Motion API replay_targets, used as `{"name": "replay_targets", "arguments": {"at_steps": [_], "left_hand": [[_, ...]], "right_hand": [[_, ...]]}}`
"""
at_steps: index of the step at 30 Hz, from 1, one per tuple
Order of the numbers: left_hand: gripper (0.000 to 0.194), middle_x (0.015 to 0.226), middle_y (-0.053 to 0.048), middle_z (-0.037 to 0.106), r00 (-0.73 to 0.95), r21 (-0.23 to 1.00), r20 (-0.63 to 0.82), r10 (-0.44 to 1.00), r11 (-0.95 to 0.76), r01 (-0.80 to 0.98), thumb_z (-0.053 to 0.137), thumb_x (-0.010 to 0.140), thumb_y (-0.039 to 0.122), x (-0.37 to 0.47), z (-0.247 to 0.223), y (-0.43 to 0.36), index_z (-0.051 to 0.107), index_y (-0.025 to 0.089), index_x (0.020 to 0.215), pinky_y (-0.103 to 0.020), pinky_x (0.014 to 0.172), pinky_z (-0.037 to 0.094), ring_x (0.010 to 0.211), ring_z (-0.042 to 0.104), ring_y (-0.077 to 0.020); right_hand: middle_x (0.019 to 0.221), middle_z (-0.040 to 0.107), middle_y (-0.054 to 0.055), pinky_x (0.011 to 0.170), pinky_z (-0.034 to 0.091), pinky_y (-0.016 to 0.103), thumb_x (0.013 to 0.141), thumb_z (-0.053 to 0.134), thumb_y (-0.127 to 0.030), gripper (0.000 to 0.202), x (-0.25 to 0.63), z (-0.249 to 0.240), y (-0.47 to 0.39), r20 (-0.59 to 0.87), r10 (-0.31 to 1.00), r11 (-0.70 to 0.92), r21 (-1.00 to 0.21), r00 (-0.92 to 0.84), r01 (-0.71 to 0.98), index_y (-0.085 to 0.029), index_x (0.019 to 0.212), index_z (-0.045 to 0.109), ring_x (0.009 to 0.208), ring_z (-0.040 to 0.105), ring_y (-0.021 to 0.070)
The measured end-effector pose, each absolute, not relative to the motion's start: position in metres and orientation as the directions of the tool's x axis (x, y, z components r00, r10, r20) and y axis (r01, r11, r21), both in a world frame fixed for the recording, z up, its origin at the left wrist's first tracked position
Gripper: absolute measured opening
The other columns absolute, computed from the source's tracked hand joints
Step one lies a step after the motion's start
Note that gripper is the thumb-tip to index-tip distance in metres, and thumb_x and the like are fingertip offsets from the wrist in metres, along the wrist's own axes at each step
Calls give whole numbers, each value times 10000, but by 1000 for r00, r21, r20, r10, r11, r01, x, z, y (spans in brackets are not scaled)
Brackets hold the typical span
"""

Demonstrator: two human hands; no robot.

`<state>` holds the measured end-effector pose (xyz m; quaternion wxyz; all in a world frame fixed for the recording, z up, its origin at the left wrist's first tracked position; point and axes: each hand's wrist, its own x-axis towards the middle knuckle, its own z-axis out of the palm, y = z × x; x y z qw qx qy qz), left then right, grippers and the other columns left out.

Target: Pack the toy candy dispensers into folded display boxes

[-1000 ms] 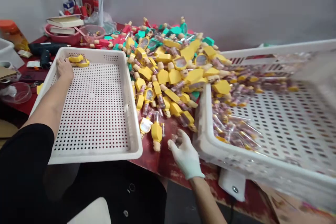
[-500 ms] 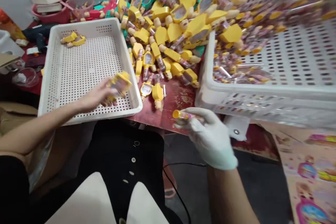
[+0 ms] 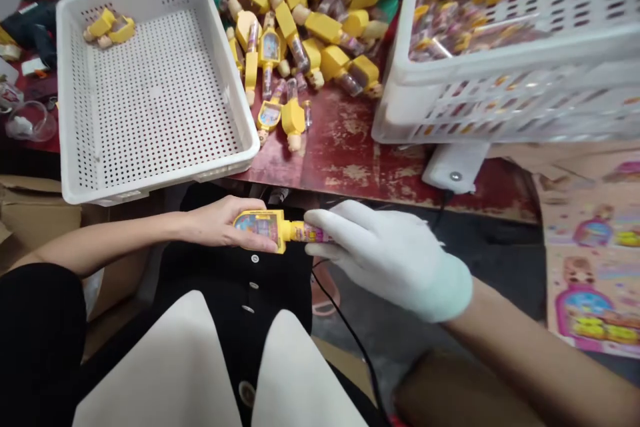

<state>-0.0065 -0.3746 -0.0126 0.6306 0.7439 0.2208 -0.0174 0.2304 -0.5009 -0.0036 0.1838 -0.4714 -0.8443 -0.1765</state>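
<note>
My bare left hand [image 3: 225, 221] is closed round a yellow toy case [image 3: 260, 227] with a clear window, held level above my lap. My right hand [image 3: 380, 253], in a white glove, grips a clear tube [image 3: 310, 232] with a pink and purple print. The tube's yellow end meets the neck of the case, so the two pieces lie in one line. A white perforated tray [image 3: 160, 93] stands at the left with a few yellow pieces [image 3: 110, 28] in its far left corner. Behind my hands lies a heap of yellow toys [image 3: 300, 20] on the red table.
A white slotted basket [image 3: 450, 97] of printed tubes stands at the right. Below it a white bracket [image 3: 455, 167] juts from the edge of the red table [image 3: 345, 160]. Cardboard with printed pictures [image 3: 595, 260] is at far right. A black cable [image 3: 350, 327] hangs below.
Both hands have come together above my lap, the left from over the tray. The yellow case and the tube, apart before, now meet end to end. The view has tilted downward.
</note>
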Motion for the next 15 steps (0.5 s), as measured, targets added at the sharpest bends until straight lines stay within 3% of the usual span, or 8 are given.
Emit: {"name": "replay_targets", "arguments": {"at_steps": [2,5,8,10,13,15], "left_hand": [[494,766,18,629,909,924,-309,281,-139,357,792,765,599,-5,-14,-379,591,163,884,-199,567,398,642,544,-93],[496,764,22,653,928,911,-241,283,-264,317,771,778,618,-3,-19,-387,579,171,873,-199,588,383,639,560,-92],[491,737,26,650,898,820,-138,418,-460,340,725,815,643,1,-29,-391,566,185,890,-208,593,343,630,588,-108],[504,711,23,634,844,696,-43,534,-590,409,697,828,669,3,-38,-390,558,192,911,-220,588,309,617,601,-130],[520,651,34,595,829,574,0,559,-679,458,669,834,702,2,-51,-382,534,203,890,-229,561,254,553,577,-138],[525,654,36,608,868,608,-44,494,-676,416,646,845,716,-1,-54,-376,515,208,866,-226,551,249,544,578,-133]], "right_hand": [[684,613,31,459,242,297,1064,398,-440,431,226,-3,-511,462,747,490,102,-477,866,-168,946,711,445,430,104],[679,621,22,488,308,248,1037,472,-390,352,220,-2,-519,375,849,456,-164,-372,875,-169,911,716,502,507,96],[728,686,20,584,410,217,980,547,-349,266,214,-8,-516,269,956,235,-462,-117,855,-179,909,739,622,619,117],[799,731,30,626,440,231,951,564,-355,262,212,-18,-509,183,981,50,-575,69,816,-178,928,755,681,650,143],[834,745,42,621,438,239,941,560,-401,307,215,-35,-498,84,994,-8,-613,76,790,-173,951,765,699,654,156],[838,734,49,577,390,239,944,565,-439,332,218,-42,-496,113,992,101,-509,-50,855,-185,1020,764,681,640,152]]}}
